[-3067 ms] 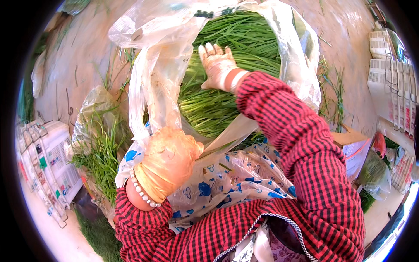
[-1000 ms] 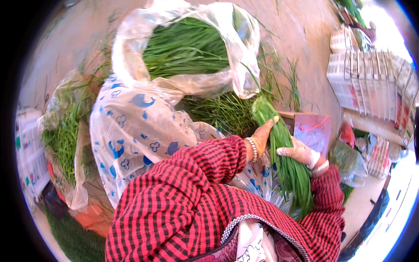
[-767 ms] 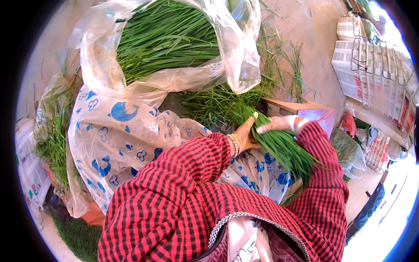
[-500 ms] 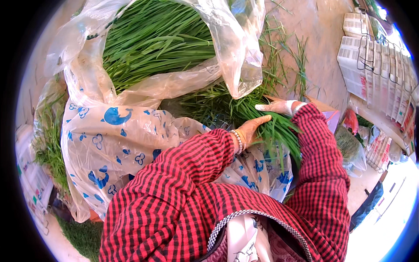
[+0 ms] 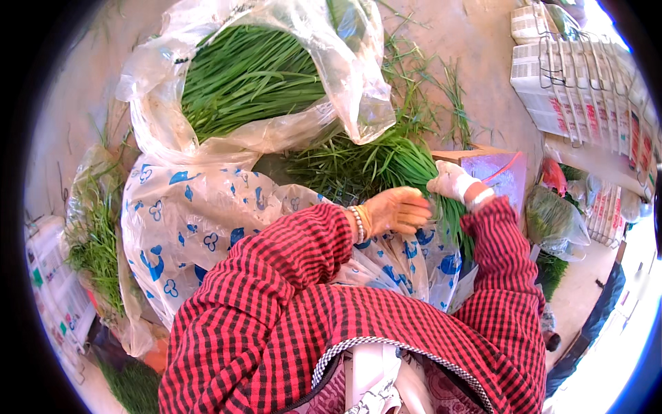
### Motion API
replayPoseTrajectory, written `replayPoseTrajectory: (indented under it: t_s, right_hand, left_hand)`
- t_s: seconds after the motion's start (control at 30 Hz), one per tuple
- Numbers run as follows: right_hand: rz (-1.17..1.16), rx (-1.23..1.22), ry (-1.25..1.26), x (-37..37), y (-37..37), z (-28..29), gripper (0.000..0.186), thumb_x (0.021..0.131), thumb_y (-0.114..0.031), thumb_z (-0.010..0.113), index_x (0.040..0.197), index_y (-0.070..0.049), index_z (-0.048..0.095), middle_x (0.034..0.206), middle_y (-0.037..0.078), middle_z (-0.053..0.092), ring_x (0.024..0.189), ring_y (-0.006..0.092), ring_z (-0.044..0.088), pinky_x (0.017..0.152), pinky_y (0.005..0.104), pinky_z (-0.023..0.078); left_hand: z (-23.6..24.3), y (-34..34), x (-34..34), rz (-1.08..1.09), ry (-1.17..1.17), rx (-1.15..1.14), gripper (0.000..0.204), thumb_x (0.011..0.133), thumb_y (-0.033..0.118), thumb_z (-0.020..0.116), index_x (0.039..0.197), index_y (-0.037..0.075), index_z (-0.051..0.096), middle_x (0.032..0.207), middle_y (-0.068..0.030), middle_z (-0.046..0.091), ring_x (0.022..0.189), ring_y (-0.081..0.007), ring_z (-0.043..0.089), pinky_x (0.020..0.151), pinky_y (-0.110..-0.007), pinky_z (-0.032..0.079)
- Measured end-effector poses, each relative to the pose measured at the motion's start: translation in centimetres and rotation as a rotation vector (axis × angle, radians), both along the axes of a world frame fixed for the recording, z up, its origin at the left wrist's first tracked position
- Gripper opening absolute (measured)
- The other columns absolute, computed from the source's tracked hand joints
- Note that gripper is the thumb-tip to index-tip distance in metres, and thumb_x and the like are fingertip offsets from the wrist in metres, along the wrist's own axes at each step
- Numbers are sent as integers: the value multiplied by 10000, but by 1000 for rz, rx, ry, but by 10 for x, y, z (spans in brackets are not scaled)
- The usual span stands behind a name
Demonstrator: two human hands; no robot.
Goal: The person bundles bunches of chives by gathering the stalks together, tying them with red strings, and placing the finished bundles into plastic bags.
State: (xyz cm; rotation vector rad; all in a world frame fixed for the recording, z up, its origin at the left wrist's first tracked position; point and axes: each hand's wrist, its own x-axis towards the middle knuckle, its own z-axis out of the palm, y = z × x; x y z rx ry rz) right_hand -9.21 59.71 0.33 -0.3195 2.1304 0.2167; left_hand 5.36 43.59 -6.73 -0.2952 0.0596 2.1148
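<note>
A bunch of green garlic chives lies across the patterned plastic over my lap, its loose ends hanging down past my right hand. My right hand, in a white covering, has its fingers curled on the near side of the chives. My left hand, with a beaded bracelet and a yellow band at the wrist, sits just left of the stalks. Its fingers reach out side by side, slightly bent and blurred at the tips, with nothing seen in them.
A big clear bag full of chives stands ahead. Clear plastic with blue prints spreads over my left side. A shiny-lined box stands beyond my right hand, and a wire rack with white boxes is at far right. Loose stalks litter the floor.
My left hand has come off the chives and moved down and left. My right hand has gone from lying stretched over the bunch to curled fingers. The view has shifted slightly.
</note>
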Motion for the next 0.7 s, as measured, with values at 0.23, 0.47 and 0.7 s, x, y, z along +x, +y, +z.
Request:
replayPoseTrajectory:
  t_s: [0.23,0.47,0.7]
  right_hand:
    - [138,-206,563,130,-19,52,700,794,-304,679,1337,70,444,958,244,660,855,393,665,749,459,543]
    - [-584,-1211,253,159,15,70,458,936,-274,633,1289,8,555,1131,121,661,1021,189,638,907,321,490]
    - [-1071,-1698,-479,144,27,9,586,984,-551,469,1316,-75,553,1153,68,648,1029,178,582,962,389,441]
  left_hand:
    - [53,21,-31,204,-93,-98,471,848,449,736,1082,55,629,1065,-119,675,957,-256,635,923,-431,496]
    - [38,8,-25,243,-13,-319,147,904,191,609,876,48,628,737,-68,656,679,-218,649,643,-367,565]
    - [113,-1,-20,163,234,-557,177,946,224,586,929,56,640,756,-39,644,640,-145,611,595,-309,538]
